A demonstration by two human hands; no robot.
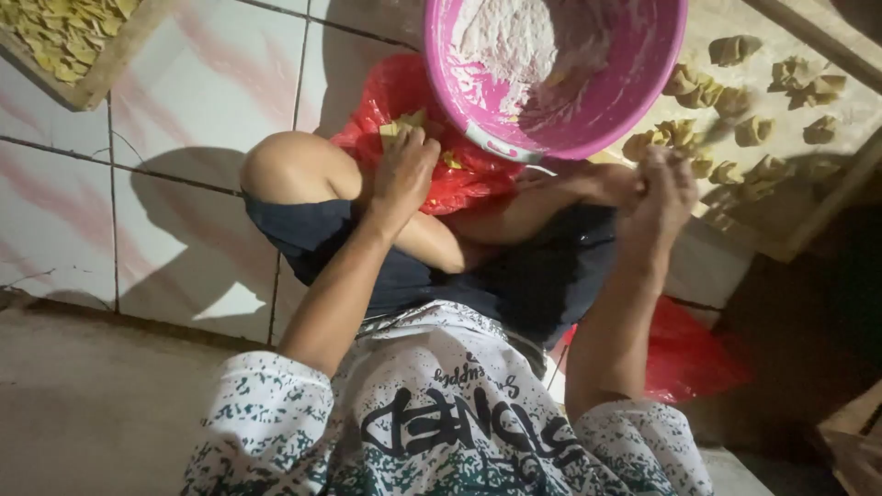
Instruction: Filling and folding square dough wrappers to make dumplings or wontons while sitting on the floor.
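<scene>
dumpling folding looks to be the step in hand, judging by how the hands sit. the left hand point(401, 174) reaches into the red plastic bag point(418, 110) resting by the person's knee, its grip narrowed over the pale yellow wrapper squares point(404, 124) that show at the bag's mouth; whether it has one pinched i cannot tell. the right hand point(663, 188) is held up just beside the near edge of the floured tray point(827, 174), fingers curled in close, but what they hold is hidden, so i cannot tell whether the grip is full or bare. folded dumplings point(749, 133) lie in loose rows on the tray, well apart from the bag. the pink basin point(560, 69), dusted white with flour inside, stands between the bag and the tray on the tiled floor point(184, 138). a second tray of wrappers point(69, 37) sits at the far left corner of the floor. the next move seemingly calls for peeling a single square cleanly off the stack without dragging its neighbours.
</scene>
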